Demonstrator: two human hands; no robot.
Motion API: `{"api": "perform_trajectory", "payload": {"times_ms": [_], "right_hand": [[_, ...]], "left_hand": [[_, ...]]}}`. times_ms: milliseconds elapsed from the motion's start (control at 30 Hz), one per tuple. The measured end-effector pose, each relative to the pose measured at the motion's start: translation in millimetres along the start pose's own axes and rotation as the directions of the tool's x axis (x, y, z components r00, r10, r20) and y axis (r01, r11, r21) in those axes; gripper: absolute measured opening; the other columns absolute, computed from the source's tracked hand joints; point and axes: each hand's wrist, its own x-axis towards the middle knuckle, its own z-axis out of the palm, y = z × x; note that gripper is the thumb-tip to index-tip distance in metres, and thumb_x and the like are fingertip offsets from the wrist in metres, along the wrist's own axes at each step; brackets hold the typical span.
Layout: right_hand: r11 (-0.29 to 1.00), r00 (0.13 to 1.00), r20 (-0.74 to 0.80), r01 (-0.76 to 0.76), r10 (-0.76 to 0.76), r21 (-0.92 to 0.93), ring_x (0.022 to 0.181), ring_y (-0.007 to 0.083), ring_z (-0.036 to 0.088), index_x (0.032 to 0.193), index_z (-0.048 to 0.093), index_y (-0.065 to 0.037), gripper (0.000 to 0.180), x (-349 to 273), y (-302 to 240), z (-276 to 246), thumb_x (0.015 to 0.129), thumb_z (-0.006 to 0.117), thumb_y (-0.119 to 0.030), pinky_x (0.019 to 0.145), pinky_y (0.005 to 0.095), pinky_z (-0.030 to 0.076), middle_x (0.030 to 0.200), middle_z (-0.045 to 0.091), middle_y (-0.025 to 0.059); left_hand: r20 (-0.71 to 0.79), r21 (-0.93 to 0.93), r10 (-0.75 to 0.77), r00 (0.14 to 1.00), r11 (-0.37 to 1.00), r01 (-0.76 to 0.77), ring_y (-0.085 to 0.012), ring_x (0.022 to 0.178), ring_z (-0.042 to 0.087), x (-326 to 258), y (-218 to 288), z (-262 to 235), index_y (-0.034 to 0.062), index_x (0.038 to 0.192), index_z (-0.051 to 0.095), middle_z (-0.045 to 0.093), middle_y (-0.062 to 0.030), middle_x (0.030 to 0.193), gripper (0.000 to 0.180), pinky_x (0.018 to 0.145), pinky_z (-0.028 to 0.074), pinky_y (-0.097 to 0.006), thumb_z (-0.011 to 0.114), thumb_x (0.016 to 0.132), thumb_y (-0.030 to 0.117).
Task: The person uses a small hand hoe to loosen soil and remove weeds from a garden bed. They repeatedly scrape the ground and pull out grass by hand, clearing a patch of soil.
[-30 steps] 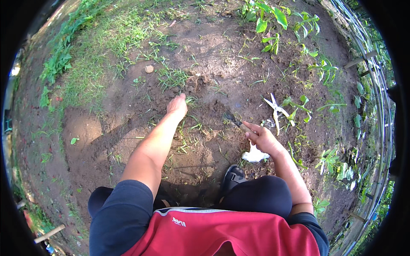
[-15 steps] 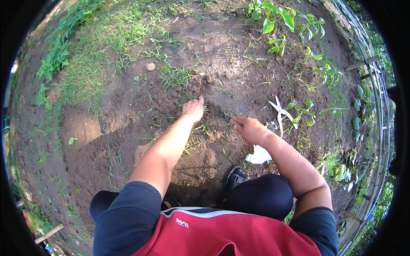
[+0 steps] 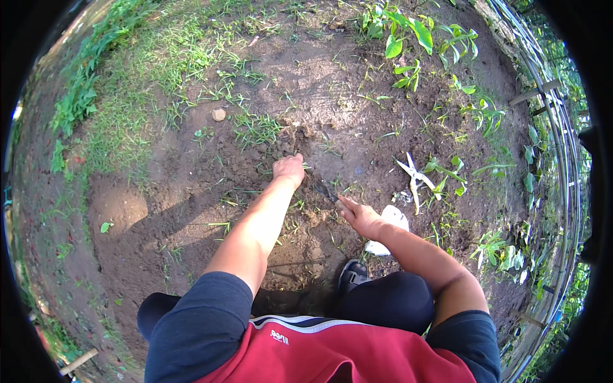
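Bare garden soil (image 3: 191, 210) fills view, grass along far left edge, leafy plants by wire fence at right edge. I see left hand (image 3: 288, 169) closed, knuckles down on small weed tuft at soil middle, likely to pull it. Right hand (image 3: 359, 217) grips dark tool (image 3: 325, 191), tip in earth just beside. White shears (image 3: 414, 177) lie near, well apart from left hand.

Dark brown soil (image 3: 332, 83) mid-frame, green grass (image 3: 128, 96) upper left, white-handled shears (image 3: 414, 175) at right, white cloth (image 3: 391, 220) beside them, red shirt (image 3: 332, 354) with white trim at bottom
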Motion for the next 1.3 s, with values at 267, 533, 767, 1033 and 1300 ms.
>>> {"api": "perform_trajectory", "payload": {"times_ms": [267,533,767,1033,1300], "right_hand": [[0.979,0.998,-0.064,0.036,-0.024,0.200,0.117,0.0330,0.052,0.140,0.034,-0.023,0.050,-2,26,27,0.094,0.048,-0.033,0.098,0.0380,0.041,0.126,0.053,0.0181],[0.984,0.983,-0.130,-0.142,0.128,-0.106,0.067,0.0179,0.064,0.134,0.046,-0.032,0.044,-48,-19,-41,0.091,0.052,-0.041,0.074,0.0329,0.049,0.071,0.064,0.0047],[0.991,0.992,-0.119,-0.054,0.039,-0.120,0.106,0.0317,0.057,0.135,0.044,-0.022,0.045,-40,-25,-46,0.093,0.047,-0.035,0.094,0.0393,0.044,0.113,0.060,0.0159],[0.959,0.994,-0.009,-0.106,0.108,-0.262,0.116,0.0336,0.051,0.136,0.040,-0.013,0.045,0,-72,-51,0.094,0.043,-0.028,0.099,0.0418,0.039,0.122,0.056,0.0196],[0.998,0.999,0.033,-0.040,0.042,-0.054,0.117,0.0361,0.049,0.140,0.033,-0.015,0.049,5,-13,-24,0.095,0.042,-0.031,0.101,0.0415,0.038,0.125,0.054,0.0188]], "left_hand": [[-0.066,-0.158,-0.042,0.997,0.987,0.031,-0.0337,0.106,0.058,-23,5,-8,0.0033,0.108,0.054,0.061,-0.0186,0.110,0.025,0.088,0.046,-0.044,0.041,0.088,0.008],[-0.114,-0.174,-0.236,0.965,0.961,0.215,-0.0372,0.104,0.057,-33,-43,-22,0.0021,0.115,0.050,0.059,-0.0213,0.112,0.030,0.088,0.045,-0.046,0.035,0.091,0.013],[-0.272,0.063,0.126,0.954,0.992,-0.113,-0.0325,0.099,0.059,-43,-39,-8,0.0101,0.117,0.053,0.060,-0.0162,0.101,0.036,0.085,0.046,-0.043,0.046,0.081,0.006],[-0.114,0.091,0.057,0.992,0.995,-0.047,-0.0308,0.103,0.058,-19,0,14,0.0047,0.109,0.053,0.061,-0.0158,0.105,0.026,0.085,0.044,-0.044,0.042,0.088,0.014],[-0.066,0.066,0.064,0.996,0.996,-0.060,-0.0302,0.103,0.060,-5,1,10,0.0036,0.104,0.055,0.062,-0.0169,0.106,0.022,0.085,0.047,-0.042,0.043,0.086,0.008]]}}
